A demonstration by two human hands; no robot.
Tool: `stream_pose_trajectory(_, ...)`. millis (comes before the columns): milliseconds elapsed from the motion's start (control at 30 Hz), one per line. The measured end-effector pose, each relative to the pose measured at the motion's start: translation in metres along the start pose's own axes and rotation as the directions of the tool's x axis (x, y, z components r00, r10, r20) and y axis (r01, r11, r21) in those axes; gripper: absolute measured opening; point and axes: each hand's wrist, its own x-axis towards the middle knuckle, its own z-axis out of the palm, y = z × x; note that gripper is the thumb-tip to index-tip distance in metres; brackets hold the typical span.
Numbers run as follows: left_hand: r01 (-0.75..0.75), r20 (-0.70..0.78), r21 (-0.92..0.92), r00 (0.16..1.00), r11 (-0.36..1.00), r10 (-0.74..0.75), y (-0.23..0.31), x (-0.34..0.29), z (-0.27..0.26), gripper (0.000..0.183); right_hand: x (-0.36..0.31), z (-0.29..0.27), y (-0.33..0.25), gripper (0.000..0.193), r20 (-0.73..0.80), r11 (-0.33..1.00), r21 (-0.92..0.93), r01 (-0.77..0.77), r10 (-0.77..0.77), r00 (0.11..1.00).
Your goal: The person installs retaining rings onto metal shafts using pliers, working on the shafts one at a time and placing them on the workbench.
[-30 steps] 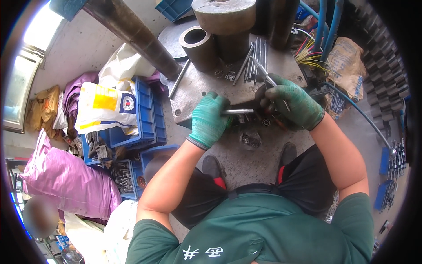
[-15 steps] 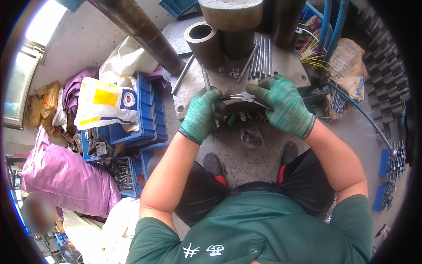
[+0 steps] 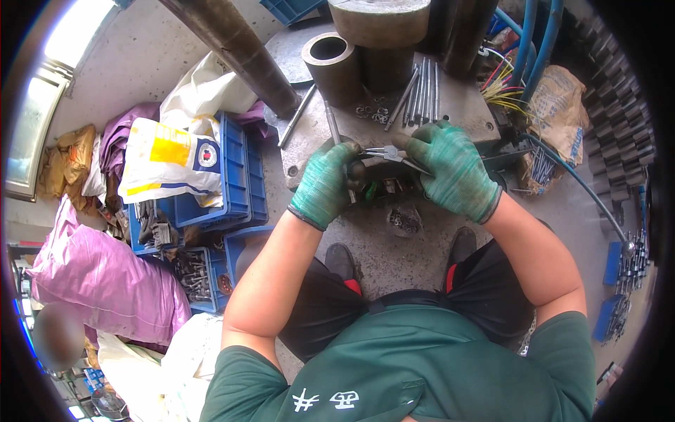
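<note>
Head view: gripping metal rod [image 3: 332,123] in left hand [image 3: 320,181], pliers [image 3: 391,153] in right hand [image 3: 453,167], apparently aligning both, next needing steadiness.

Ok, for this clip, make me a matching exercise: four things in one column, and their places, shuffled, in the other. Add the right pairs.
Things:
1. rod nearest the person
2. pliers
3. hollow cylinder
4. white-and-yellow bag

Places:
A. standing on the metal table, open end up
B. in the left hand
C. lying over a blue crate
D. in the right hand

Right pairs: 1-B, 2-D, 3-A, 4-C
</note>
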Motion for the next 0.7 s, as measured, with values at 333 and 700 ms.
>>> stream_pose_trajectory(333,-0.005,-0.039,0.009,0.999,1.000,0.005,0.001,-0.003,0.004,0.003,0.000,-0.002,-0.001,0.059,0.001,1.000,-0.015,0.004,-0.004,1.000)
stream_pose_trajectory(700,-0.367,0.114,0.500,0.926,0.784,0.360,0.005,-0.009,0.004,0.049,0.004,-0.018,0.007,0.052,0.221,0.826,0.363,-0.431,0.373,0.901)
